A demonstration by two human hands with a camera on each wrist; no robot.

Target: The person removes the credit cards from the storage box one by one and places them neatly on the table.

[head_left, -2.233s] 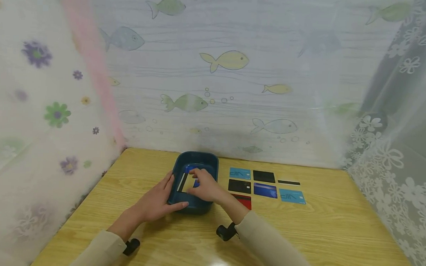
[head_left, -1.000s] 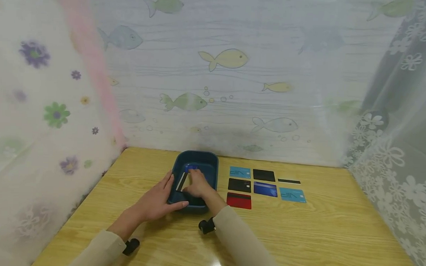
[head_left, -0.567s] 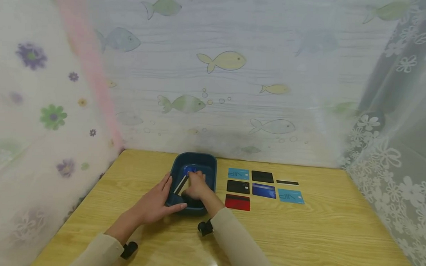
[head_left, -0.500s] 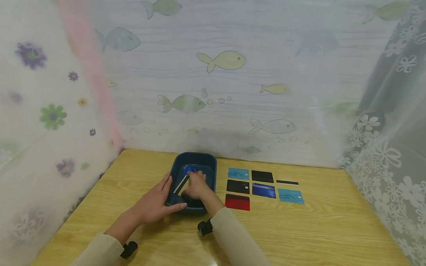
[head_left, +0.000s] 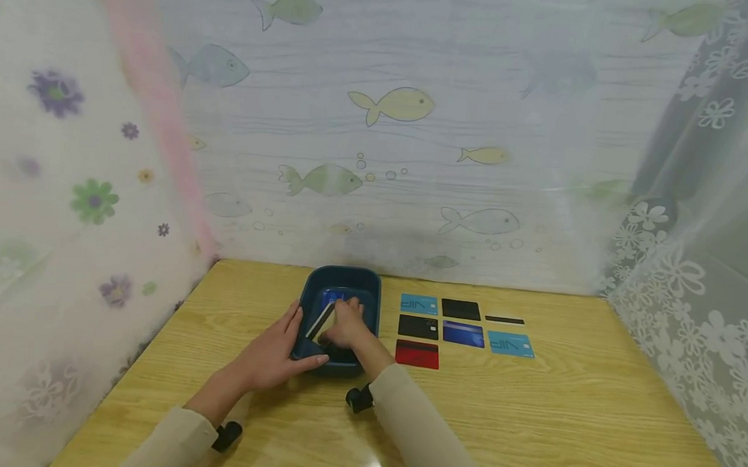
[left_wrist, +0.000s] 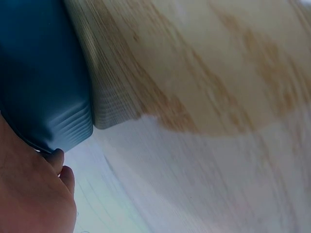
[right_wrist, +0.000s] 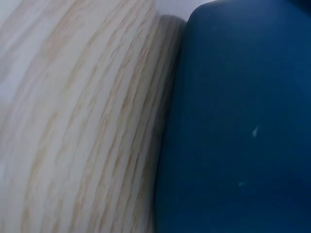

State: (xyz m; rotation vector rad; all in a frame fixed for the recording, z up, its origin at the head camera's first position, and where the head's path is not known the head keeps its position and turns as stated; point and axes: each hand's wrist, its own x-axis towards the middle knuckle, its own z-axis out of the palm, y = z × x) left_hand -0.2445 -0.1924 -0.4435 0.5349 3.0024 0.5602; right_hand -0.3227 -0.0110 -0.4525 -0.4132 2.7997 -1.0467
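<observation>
A dark blue plastic bin (head_left: 373, 283) stands on the table, seen close up in both wrist views. My left hand (head_left: 264, 357) rests along its left side, fingers straight on the rim and thumb stretched over the near corner. Inside the bin my right hand (head_left: 346, 325) curls its fingers and thumb about a pale card with a black stripe (head_left: 320, 321), mostly hidden under the hand. Just beyond that card lies a blue card (head_left: 331, 297), partly covered. The right wrist view shows only the bin wall and table, without fingers.
Right of the bin, cards lie in loose rows: light blue ones (head_left: 418, 304), black ones (head_left: 461, 309), a blue one (head_left: 463, 333), a red one (head_left: 417, 354) and a dark-striped one (head_left: 504, 320). A fish-print curtain (head_left: 400, 193) hangs behind the wooden table (head_left: 559, 412).
My right hand has moved left and deeper into the bin, covering more of the striped card, which now lies more slanted. The left hand stays at the bin's rim.
</observation>
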